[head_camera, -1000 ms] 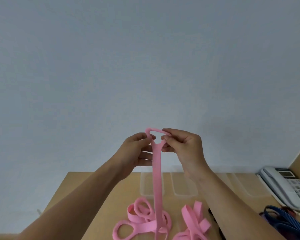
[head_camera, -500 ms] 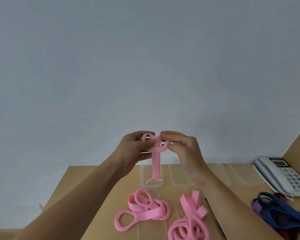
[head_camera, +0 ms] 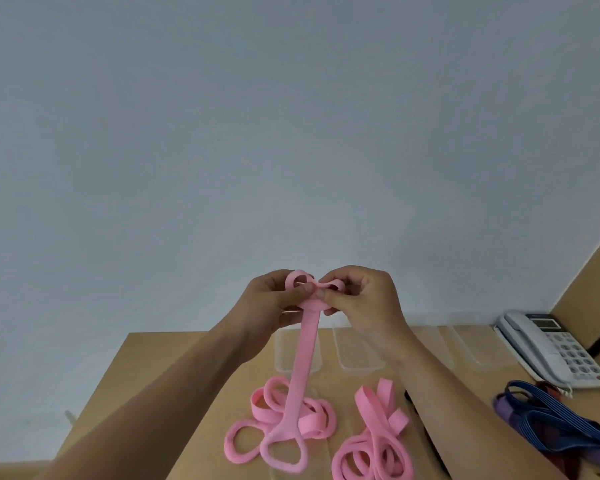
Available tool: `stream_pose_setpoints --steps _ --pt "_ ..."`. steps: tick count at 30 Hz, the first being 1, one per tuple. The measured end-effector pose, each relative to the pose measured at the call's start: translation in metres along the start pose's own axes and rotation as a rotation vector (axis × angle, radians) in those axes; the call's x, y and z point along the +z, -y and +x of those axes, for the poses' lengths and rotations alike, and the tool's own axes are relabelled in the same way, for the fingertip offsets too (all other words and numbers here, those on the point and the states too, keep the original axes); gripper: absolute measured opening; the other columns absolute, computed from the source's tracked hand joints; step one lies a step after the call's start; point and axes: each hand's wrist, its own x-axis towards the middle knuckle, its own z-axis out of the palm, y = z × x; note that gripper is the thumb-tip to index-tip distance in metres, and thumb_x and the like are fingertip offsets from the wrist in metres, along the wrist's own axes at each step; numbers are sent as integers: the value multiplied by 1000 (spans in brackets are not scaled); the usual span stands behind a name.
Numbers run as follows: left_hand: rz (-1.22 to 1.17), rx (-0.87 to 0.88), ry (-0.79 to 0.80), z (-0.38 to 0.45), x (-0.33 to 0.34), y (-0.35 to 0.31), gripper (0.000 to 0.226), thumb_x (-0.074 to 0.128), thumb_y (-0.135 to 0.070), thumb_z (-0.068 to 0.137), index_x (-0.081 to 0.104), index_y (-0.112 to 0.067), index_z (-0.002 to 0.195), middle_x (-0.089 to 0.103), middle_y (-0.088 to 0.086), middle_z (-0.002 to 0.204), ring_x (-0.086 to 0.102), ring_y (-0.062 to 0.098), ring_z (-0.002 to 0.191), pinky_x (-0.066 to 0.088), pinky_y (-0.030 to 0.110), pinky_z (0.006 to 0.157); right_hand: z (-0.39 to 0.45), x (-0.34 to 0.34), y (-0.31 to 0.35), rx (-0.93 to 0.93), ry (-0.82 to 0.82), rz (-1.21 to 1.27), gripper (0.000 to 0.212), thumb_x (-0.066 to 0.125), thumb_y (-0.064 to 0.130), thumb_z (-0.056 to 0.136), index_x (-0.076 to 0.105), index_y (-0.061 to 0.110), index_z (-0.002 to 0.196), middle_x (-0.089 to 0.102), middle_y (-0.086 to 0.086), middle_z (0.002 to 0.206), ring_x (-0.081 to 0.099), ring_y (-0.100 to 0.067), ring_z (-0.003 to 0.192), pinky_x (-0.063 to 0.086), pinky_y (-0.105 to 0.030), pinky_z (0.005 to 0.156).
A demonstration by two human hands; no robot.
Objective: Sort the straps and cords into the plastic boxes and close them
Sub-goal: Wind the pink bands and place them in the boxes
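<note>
An office setting is suggested by a white desk telephone (head_camera: 551, 351) with keypad and small display, placed at the right end of a light wood-finish counter (head_camera: 194, 375). A plain pale blue-grey wall (head_camera: 291, 133) is seen behind, with a tan panel (head_camera: 593, 292) at the far right.

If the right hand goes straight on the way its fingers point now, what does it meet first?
The right hand points toward the left hand, so it would probably meet the pink strap pinched between them, then the left fingers. Depth is unclear.
</note>
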Motion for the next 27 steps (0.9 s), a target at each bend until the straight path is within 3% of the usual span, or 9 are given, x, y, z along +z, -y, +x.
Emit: stream_pose_setpoints --steps 4,9,12,16,19,22,25,27 --pt "160 -93 44 -1 0 4 37 63 -47 96 75 -17 113 76 7 113 72 27 103 60 42 92 1 2 0 -57 -59 -73 25 79 -4 78 76 20 76 74 1 77 73 -23 66 61 -32 64" --pt "151 -83 73 -4 1 -2 47 66 -58 90 77 -16 108 73 15 114 70 24 90 61 39 84 -3 4 -2 -255 -109 -364 24 75 -8 77 77 16 79 72 11 77 68 -12 75 58 -31 67" --pt "89 -103 64 -3 1 -3 50 72 -57 84 78 -13 107 72 20 114 69 25 88 60 39 85 -4 3 -6 -451 -117 -468 19 75 -9 78 77 9 81 71 1 77 64 -12 70 54 -32 62" --pt "-35 -129 62 -2 1 -2 42 75 -47 86 78 -11 106 73 22 114 70 30 94 59 39 87 -6 0 -11 -561 -75 -541 19 72 -11 80 77 7 85 68 -1 79 62 -13 69 54 -27 62" --pt "-34 -121 117 -4 0 0 35 78 -33 87 75 -9 113 73 17 114 70 29 100 58 37 88 -7 -2 -10 -557 -77 -576 20 72 -10 80 76 9 85 68 1 80 60 -9 69 51 -23 62" --pt "60 -83 135 -6 0 2 26 76 -10 88 75 -12 114 73 12 111 71 24 99 58 36 85 -7 -4 -6 -430 -118 -499 18 75 -5 79 76 13 83 70 8 77 64 -9 67 52 -26 60" --pt "119 -54 94 -7 3 2 20 69 -9 94 75 -12 112 75 11 114 71 21 96 59 35 79 -9 -5 -2 -262 -88 -403 15 80 4 80 75 18 85 70 13 76 69 -14 65 57 -37 63" --pt "129 -48 51 -8 5 1 17 68 -10 95 76 -12 110 75 12 111 72 22 92 59 34 75 -12 -5 1 -206 -31 -352 18 84 11 77 74 21 89 70 14 79 69 -13 70 59 -34 66"
